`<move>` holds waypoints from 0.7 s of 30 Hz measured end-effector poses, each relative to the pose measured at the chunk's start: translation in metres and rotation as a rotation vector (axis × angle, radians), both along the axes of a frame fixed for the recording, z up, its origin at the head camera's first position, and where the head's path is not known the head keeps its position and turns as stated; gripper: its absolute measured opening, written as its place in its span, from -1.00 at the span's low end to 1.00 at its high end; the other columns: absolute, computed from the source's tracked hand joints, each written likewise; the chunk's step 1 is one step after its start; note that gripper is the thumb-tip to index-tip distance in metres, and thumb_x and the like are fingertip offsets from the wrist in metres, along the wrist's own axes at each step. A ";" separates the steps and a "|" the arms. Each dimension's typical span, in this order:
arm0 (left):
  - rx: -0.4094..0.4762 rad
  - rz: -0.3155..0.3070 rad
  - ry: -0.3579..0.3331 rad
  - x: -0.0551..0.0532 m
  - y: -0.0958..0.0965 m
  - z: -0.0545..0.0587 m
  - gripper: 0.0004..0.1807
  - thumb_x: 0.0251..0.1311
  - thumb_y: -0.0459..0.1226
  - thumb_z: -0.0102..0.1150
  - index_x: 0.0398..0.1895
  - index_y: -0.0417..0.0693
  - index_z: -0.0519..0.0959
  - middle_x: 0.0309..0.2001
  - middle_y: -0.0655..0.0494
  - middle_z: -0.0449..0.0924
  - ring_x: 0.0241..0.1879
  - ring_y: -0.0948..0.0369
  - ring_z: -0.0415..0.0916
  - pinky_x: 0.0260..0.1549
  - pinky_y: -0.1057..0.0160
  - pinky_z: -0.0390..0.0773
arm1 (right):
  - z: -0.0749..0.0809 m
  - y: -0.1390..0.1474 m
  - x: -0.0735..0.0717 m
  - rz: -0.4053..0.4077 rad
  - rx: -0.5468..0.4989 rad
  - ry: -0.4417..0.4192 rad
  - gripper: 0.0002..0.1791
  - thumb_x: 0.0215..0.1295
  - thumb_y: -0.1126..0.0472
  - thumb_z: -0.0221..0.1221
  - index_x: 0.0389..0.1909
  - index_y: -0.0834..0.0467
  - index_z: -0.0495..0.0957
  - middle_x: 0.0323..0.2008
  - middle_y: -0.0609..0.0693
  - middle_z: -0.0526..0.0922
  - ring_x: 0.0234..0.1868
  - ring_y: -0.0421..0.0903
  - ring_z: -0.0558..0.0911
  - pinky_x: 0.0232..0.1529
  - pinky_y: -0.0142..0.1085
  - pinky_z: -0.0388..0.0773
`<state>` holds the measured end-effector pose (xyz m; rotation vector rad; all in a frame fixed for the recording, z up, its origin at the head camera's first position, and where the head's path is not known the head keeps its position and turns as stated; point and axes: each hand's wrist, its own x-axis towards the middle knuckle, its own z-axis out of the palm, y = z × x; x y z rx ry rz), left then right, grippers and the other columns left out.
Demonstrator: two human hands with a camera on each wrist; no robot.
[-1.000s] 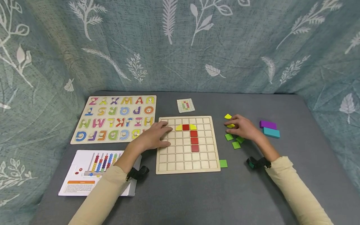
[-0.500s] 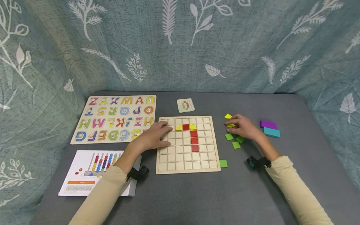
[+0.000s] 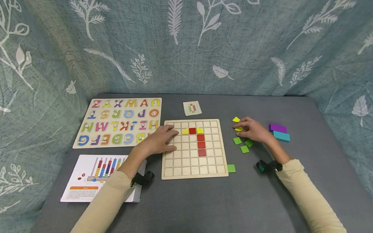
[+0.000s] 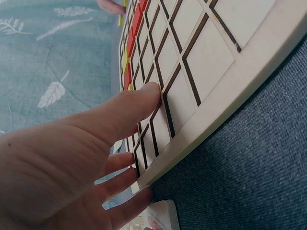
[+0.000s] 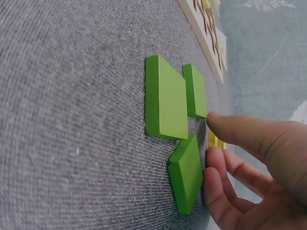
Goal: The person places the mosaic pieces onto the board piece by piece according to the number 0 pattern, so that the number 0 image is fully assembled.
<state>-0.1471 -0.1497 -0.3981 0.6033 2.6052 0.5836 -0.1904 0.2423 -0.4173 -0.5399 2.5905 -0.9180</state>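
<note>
In the head view my left hand (image 3: 158,140) rests spread on the left edge of the wooden grid board (image 3: 180,170). Its thumb lies on the squares in the left wrist view. Several red squares (image 3: 201,145) and two yellow pieces with a slanted or curved side (image 3: 185,131) sit on the board. To the board's right, my right hand (image 3: 252,130) has its thumb and fingers about a yellow tile (image 3: 239,129), which they partly cover. Another yellow tile (image 3: 236,119) lies just beyond. Green square tiles (image 5: 168,98) lie close below the right hand.
A small pattern card (image 3: 192,108) lies behind the board. A letter puzzle board (image 3: 116,121) and a white box with an abacus picture (image 3: 83,178) are at left. Purple (image 3: 277,127) and teal (image 3: 281,136) blocks lie right; one green tile (image 3: 231,168) touches the grid board's edge.
My right thumb has drawn slightly closer to the yellow tile. The left hand stays put on the board, and the head view has shifted a little.
</note>
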 end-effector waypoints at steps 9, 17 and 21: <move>-0.004 0.002 -0.003 -0.001 -0.001 -0.001 -0.32 0.21 -0.09 0.28 0.38 -0.04 0.34 0.48 -0.16 0.10 0.45 -0.12 0.07 0.30 -0.19 0.29 | -0.005 0.003 -0.005 -0.014 -0.031 -0.033 -0.65 0.30 0.29 0.21 0.08 0.31 0.59 0.09 0.30 0.39 -0.12 0.10 0.57 -0.12 -0.19 0.51; -0.007 0.002 0.001 -0.001 0.000 -0.002 -0.32 0.20 -0.09 0.28 0.38 -0.03 0.34 0.47 -0.16 0.12 0.43 -0.11 0.09 0.29 -0.16 0.31 | -0.004 0.004 -0.006 -0.021 -0.070 -0.089 -0.63 0.32 0.27 0.20 0.11 0.32 0.57 0.12 0.29 0.36 -0.23 -0.04 0.50 -0.22 -0.33 0.44; -0.003 0.005 -0.002 0.000 0.000 0.000 -0.32 0.20 -0.10 0.28 0.38 -0.04 0.34 0.47 -0.16 0.11 0.44 -0.11 0.08 0.30 -0.16 0.30 | -0.006 0.004 -0.006 -0.031 -0.078 -0.099 -0.63 0.32 0.29 0.20 0.12 0.32 0.56 0.11 0.29 0.35 -0.26 -0.07 0.48 -0.25 -0.34 0.43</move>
